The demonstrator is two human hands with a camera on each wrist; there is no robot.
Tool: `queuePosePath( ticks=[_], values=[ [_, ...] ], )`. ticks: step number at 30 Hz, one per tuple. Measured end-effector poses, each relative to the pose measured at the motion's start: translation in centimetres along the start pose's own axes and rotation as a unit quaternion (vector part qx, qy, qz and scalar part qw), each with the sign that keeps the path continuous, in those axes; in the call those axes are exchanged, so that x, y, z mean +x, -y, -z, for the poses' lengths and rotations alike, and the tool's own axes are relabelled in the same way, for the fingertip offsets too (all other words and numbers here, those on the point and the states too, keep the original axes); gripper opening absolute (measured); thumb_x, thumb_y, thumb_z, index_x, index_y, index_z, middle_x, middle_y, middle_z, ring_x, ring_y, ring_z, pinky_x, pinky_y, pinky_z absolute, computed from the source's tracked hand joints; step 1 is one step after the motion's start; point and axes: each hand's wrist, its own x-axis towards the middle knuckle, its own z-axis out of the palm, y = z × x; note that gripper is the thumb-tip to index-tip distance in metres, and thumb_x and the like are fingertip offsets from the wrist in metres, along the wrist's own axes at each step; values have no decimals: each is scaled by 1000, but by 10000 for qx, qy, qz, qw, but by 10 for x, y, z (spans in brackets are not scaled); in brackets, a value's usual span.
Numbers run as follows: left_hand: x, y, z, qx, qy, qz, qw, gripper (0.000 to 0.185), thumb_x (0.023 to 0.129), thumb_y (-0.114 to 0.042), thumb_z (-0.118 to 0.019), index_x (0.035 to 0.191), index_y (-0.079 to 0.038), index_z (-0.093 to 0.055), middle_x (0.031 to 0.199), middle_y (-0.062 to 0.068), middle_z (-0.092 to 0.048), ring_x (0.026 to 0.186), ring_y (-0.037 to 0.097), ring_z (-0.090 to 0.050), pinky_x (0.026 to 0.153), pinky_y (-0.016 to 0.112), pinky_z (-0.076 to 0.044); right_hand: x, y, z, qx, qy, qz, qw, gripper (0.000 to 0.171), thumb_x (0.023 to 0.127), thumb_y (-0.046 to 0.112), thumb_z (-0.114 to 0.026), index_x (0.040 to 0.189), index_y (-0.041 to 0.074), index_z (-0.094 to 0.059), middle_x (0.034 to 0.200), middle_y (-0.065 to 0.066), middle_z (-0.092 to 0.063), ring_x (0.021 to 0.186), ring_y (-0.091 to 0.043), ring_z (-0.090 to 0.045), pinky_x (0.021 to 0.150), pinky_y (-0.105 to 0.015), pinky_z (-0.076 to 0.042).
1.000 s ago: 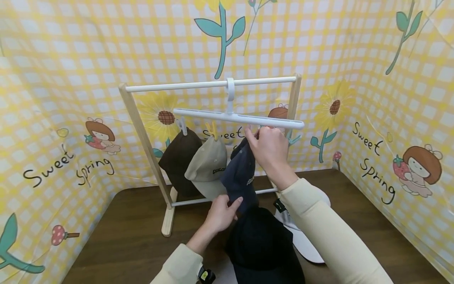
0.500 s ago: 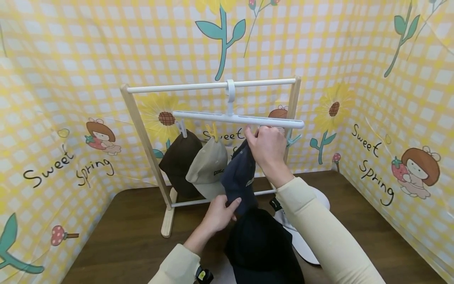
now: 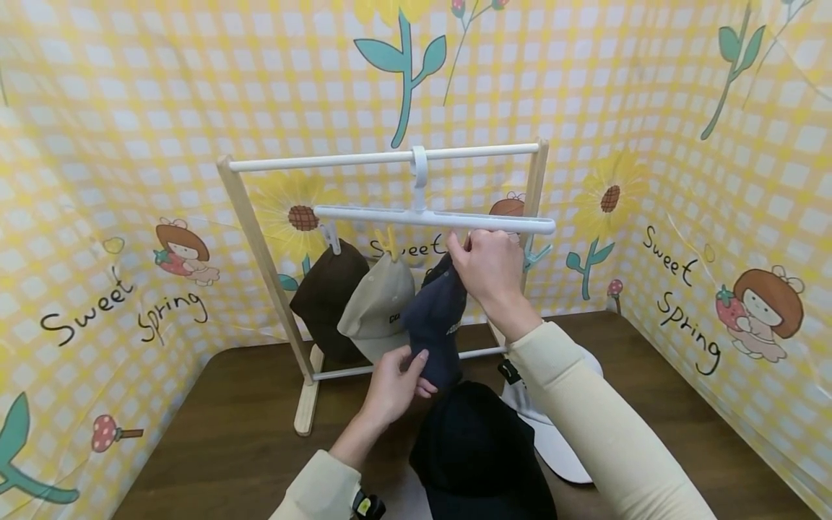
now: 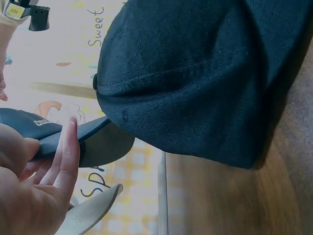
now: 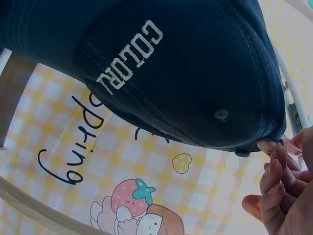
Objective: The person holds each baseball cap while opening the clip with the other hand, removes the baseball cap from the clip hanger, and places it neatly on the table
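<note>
- Head view: a wooden rack (image 3: pixel 260 245) stands at the far side of a brown table (image 3: pixel 214 448). From its white top bar hangs a white clip hanger (image 3: pixel 434 217). A brown cap (image 3: pixel 328 296) and a beige cap (image 3: pixel 379 300) hang clipped at its left. The right hand (image 3: pixel 489 269) pinches the top of a navy cap (image 3: pixel 434 318) just below the hanger. The left hand (image 3: pixel 390 386) grips that cap's brim from below. A black cap (image 3: pixel 477 451) and a white cap (image 3: pixel 562 440) lie on the near table
- Left wrist view: the left hand (image 4: pixel 36 191) has thumb and fingers closed on the navy brim (image 4: pixel 73 139); the black cap (image 4: pixel 195 78) fills the frame
- Right wrist view: the right hand's fingertips (image 5: pixel 274 161) nip the navy cap's (image 5: pixel 161 63) back edge
- Judgement: the cap looks light, its cloth crown soft and easily creased and its brim stiffer, so the brim and the back edge seem the surest places to hold
</note>
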Motion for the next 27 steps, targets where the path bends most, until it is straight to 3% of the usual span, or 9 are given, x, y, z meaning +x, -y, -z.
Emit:
queuePosePath(
  ticks=[11,17,22,27],
  values=[
    [-1,5,-2,-148,35,-86,9998,29,108,-18,-55,99,9,-63,82,26,-71,64,36,-73,61,46,-61,1,0,1,-74,25,191,9998,59,101,39,-54,47,15,-47,43,1,-40,42,-25,-42,41,-35,-28],
    [2,15,-5,90,176,-96,9998,30,107,-16,-56,91,8,-59,85,24,-71,62,33,-73,61,45,-61,1,-1,3,-93,161,164,9997,60,101,38,-55,47,16,-45,43,2,-38,42,-25,-41,40,-35,-28],
    [5,25,-9,286,277,-178,9991,25,107,-14,-56,97,7,-65,89,22,-70,62,32,-72,61,49,-60,1,-2,3,-65,250,94,9996,59,102,39,-54,48,16,-47,43,1,-41,43,-25,-42,41,-36,-30],
    [6,34,-13,495,333,-79,9982,21,106,-13,-57,96,3,-65,86,17,-68,60,25,-70,57,42,-60,1,-2,4,11,279,68,9996,59,102,39,-52,48,16,-47,43,1,-40,40,-23,-38,39,-35,-28]
  ],
)
